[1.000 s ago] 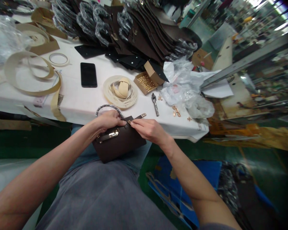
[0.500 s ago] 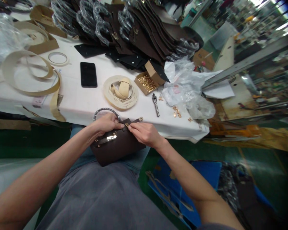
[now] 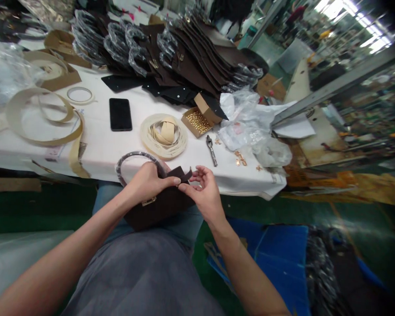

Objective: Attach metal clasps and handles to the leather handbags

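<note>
A small dark brown handbag (image 3: 158,208) with a gold clasp rests on my lap at the table's front edge. Its plastic-wrapped handle (image 3: 128,159) arches up over the table edge. My left hand (image 3: 149,180) is closed over the top of the bag, thumb pressed on its brown strap (image 3: 181,174). My right hand (image 3: 204,191) pinches the end of that strap, fingers curled, palm turned up. The two hands touch at the strap.
On the white table (image 3: 102,140) lie a black phone (image 3: 120,114), a coil of cream tape (image 3: 163,135), an open box of gold studs (image 3: 199,118), a metal punch tool (image 3: 212,150), loose gold fittings (image 3: 240,158), crumpled plastic bags (image 3: 253,127) and stacked brown bags (image 3: 184,57) at the back.
The bag has tilted up and its handle has risen over the table edge. My right hand turned palm-up and folded the strap upward; the gold clasp is now mostly hidden under my left hand.
</note>
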Motion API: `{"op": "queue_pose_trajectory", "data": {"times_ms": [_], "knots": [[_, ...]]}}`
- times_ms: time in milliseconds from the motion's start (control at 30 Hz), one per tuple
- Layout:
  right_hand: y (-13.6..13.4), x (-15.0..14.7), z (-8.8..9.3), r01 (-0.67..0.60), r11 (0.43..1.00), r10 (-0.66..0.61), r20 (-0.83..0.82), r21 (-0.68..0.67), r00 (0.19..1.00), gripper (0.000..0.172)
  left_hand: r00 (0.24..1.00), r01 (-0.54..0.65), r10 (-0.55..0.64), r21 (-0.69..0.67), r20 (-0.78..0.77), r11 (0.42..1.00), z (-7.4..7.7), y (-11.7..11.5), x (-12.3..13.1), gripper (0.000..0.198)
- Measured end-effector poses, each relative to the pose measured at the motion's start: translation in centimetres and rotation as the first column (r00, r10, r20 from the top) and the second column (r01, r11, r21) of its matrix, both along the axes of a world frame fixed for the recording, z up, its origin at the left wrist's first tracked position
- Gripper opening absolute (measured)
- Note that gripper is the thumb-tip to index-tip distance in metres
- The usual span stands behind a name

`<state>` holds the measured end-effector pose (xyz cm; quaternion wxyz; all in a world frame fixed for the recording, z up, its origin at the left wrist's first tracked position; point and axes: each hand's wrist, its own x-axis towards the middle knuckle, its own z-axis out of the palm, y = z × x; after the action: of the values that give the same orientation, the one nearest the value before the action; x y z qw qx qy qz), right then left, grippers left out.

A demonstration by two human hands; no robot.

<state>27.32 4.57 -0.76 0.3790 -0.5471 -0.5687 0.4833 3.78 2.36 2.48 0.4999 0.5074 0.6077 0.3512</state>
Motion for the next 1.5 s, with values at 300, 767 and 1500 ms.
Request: {"op": "queue_pose_trajectory", "data": {"times_ms": [300,767,1500], "knots": [[1.1,-0.6,1.0,-0.218,0.908,0.114,-0.290,-0.357,0.950,0.106,0.999,-0.035,0.036,-0.018,0.015,0.999,-0.1,-0.9,-0.6,0.039],[0.6,-2.6,2.4,-0.364,0.917,0.317,-0.255,-0.161,0.913,0.042,0.997,0.017,-0.011,-0.065,0.082,0.998,0.5,-0.8,-1.7,0.039],[3.7,-6.6,3.8,-0.442,0.897,0.425,-0.307,0.017,0.851,0.039,0.969,-0.241,0.216,0.265,0.121,0.934,5.6,-4.4,-5.0,0.038]]}}
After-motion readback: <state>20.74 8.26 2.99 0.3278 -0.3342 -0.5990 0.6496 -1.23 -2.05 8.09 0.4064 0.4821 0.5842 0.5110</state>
